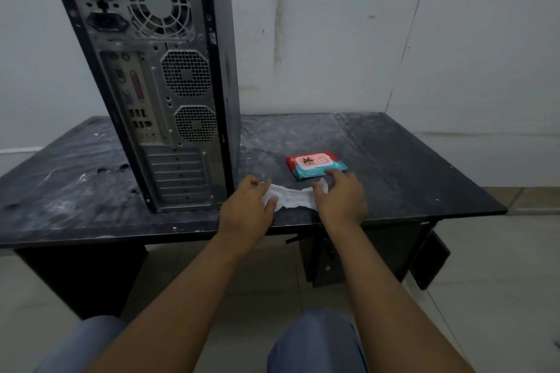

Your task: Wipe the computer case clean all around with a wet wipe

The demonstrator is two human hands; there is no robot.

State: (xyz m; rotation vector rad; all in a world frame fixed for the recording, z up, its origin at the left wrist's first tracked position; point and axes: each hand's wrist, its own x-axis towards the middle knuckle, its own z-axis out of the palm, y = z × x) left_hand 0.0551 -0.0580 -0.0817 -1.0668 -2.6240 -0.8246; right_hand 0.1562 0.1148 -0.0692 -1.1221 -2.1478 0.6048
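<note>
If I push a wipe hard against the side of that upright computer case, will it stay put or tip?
Probably tippy: the computer case stands tall on a narrow base, so a high sideways push could rock it. It looks metal-built, so it is likely heavy enough to resist light wiping. It may slide on the dusty table.

One computer case (169,85), one wet wipe (291,198), one pack (315,165), one table (409,166), two hands (245,212) (342,200)

A black table (409,166) (its top streaked with white dust) carries an upright computer case (169,94) on the left and a pack of wipes (315,164) to its right.
</note>
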